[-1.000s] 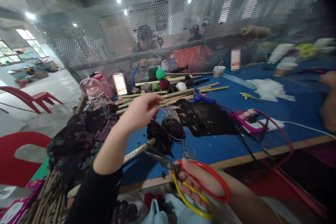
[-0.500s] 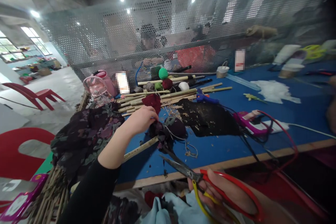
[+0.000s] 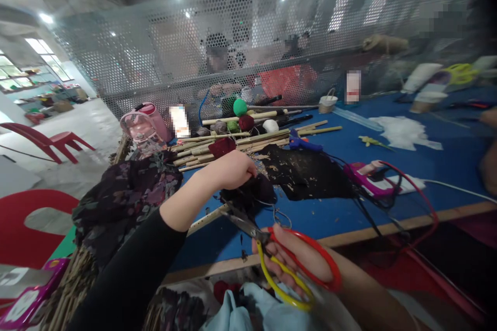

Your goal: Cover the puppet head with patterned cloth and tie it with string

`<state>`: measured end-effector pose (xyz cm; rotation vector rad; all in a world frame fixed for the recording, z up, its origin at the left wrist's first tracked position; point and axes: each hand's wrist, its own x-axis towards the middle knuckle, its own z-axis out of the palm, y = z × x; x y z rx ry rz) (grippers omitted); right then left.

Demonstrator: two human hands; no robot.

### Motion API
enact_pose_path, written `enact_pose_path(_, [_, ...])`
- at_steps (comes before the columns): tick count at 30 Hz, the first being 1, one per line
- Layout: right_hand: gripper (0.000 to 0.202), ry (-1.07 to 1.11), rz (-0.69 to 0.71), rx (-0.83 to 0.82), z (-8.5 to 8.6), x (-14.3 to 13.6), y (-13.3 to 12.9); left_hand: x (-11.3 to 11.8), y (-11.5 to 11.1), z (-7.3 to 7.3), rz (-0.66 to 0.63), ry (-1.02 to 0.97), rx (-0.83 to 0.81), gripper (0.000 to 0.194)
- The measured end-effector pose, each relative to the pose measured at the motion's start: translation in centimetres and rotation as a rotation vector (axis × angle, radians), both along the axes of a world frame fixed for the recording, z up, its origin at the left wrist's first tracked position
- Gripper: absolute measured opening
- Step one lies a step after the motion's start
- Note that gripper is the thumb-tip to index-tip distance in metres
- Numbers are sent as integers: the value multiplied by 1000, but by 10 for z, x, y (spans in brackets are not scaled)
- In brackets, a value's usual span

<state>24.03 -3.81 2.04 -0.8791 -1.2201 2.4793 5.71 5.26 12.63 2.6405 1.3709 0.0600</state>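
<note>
My left hand (image 3: pixel 238 169) is closed in a pinch at the top of a bundle of dark cloth (image 3: pixel 264 190) on the blue table. Its fingertips are partly hidden. In my right hand (image 3: pixel 285 256) is a pair of scissors (image 3: pixel 244 226) with one red and one yellow handle loop. The blades point left and away from me, their tips by the cloth and a bamboo stick with small holes (image 3: pixel 207 218). A loose loop of pale cord (image 3: pixel 282 217) lies beside the cloth.
Bamboo sticks (image 3: pixel 194 152) and yarn balls (image 3: pixel 246 123) lie behind my left hand. A blue glue gun (image 3: pixel 305 142) rests by a black cloth (image 3: pixel 314 178) with shavings. At right are a power strip (image 3: pixel 367 181) and cables. Floral fabric (image 3: pixel 124 196) is piled left. A mesh panel (image 3: pixel 163 51) stands behind.
My left hand has moved right across the dark cloth. My right hand has brought the scissors left and up, closer to the cloth, and the handles have drawn nearer together.
</note>
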Motion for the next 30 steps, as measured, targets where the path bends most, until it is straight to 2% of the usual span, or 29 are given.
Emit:
enact_pose_path(3, [57, 63, -105, -76, 2, -11, 13, 13, -2, 8, -77, 1, -19, 27])
enact_pose_path(5, [56, 82, -147, -92, 2, -9, 20, 8, -12, 6, -51, -162, 42, 27])
enact_pose_path(6, [57, 81, -159, -97, 1, -7, 23, 3, -19, 0, 20, -294, 123, 27])
enact_pose_path(7, [58, 76, -172, -105, 0, -3, 25, -4, -28, -8, 128, -444, 230, 29])
enact_pose_path(9, [60, 67, -191, -125, -2, 5, 27, -21, -47, -33, 503, -668, 438, 29])
enact_pose_path(10, [61, 66, -196, -138, -3, 8, 28, -28, -56, -48, 688, -704, 463, 30])
enact_pose_path(11, [62, 70, -195, -149, -5, 11, 29, -34, -63, -63, 817, -706, 410, 31])
enact_pose_path(12, [63, 80, -192, -159, -6, 14, 29, -38, -69, -77, 868, -688, 318, 34])
enact_pose_path(14, [64, 96, -177, -177, -9, 17, 29, -40, -75, -98, 868, -659, 202, 38])
enact_pose_path(16, [65, 104, -176, -192, -10, 18, 29, -38, -73, -109, 807, -642, 156, 36])
enact_pose_path(19, [65, 106, -181, -186, -10, 21, 29, -38, -66, -113, 796, -710, 101, 25])
enact_pose_path(22, [66, 111, -174, -142, -7, 24, 29, -44, -62, -112, 897, -887, 15, 28])
enact_pose_path(25, [68, 77, -175, -122, -3, 26, 31, -43, -67, -111, 956, -1060, 129, 26])
enact_pose_path(26, [69, 64, -173, -119, -2, 26, 31, -41, -70, -110, 927, -1078, 205, 24])
enact_pose_path(28, [69, 52, -166, -108, -2, 25, 32, -34, -75, -108, 776, -1015, 308, 23])
enact_pose_path(30, [70, 51, -156, -90, -4, 25, 32, -28, -79, -107, 611, -873, 299, 22])
